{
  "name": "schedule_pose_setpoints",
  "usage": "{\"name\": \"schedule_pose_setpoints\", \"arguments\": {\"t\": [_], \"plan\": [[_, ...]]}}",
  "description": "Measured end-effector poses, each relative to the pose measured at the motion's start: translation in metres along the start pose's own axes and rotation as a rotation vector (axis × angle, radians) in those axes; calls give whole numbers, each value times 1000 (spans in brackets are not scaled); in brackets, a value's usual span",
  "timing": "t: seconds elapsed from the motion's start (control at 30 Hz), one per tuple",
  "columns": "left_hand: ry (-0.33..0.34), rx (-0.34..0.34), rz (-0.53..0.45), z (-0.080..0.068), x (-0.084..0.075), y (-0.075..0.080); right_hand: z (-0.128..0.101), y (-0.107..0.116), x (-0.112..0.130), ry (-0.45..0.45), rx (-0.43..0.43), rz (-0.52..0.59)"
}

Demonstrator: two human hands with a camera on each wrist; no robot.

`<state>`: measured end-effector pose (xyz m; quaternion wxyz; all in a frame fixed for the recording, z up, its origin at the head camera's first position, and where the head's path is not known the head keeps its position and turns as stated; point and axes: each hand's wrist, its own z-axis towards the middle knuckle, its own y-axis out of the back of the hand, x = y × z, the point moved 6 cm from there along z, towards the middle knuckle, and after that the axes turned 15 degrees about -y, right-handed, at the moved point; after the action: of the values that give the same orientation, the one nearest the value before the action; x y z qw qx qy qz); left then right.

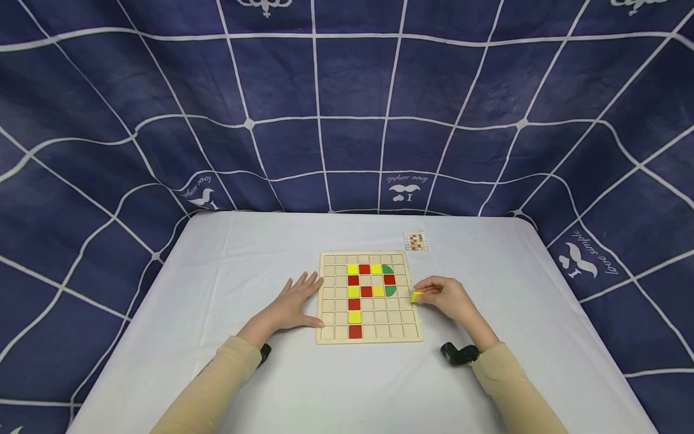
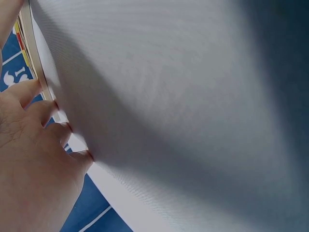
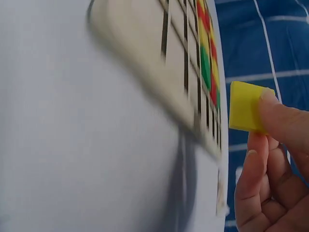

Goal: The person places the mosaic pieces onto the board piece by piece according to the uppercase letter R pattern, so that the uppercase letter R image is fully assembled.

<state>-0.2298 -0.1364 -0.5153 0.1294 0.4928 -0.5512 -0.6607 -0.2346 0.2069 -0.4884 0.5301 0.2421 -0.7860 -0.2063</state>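
Head view: my right hand (image 1: 447, 299) pinches a yellow tile (image 1: 416, 296) beside the grid board (image 1: 325, 328); left hand (image 1: 293, 301) lies flat, fingers straight, holding nothing. Tile looks light, rigid, smooth; I judge edges grip best.

White table (image 1: 228, 271); navy backdrop cloth (image 1: 347, 90), white grid lines, bird motifs.

The head view looks down over the whole table (image 1: 228, 265). Both wrist views sit low and close, sharing the wooden grid board (image 1: 374, 328) (image 2: 35, 58) (image 3: 145, 63).

table (image 1: 228, 283) – white cloth | small pattern card (image 1: 415, 241) – far side | backdrop (image 1: 347, 102) – blue, white grid
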Motion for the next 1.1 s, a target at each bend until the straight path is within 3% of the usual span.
{"name": "schedule_pose_setpoints", "arguments": {"t": [0.2, 0.47, 0.8, 0.97, 1.1], "plan": [[5, 5, -5, 0, 1, -1, -2, -45, 30, 68, 62, 27], [-3, 5, -9, 1, 1, -1, -2, -81, 55, 176, 48, -55], [-10, 2, -22, 1, 1, 0, -3, -93, 65, 286, 11, -193], [-8, 8, -22, 1, 1, 1, -4, -95, 66, 281, -2, -227], [-8, 9, -25, 1, 1, 0, -5, -88, 63, 255, 14, -193]]}}
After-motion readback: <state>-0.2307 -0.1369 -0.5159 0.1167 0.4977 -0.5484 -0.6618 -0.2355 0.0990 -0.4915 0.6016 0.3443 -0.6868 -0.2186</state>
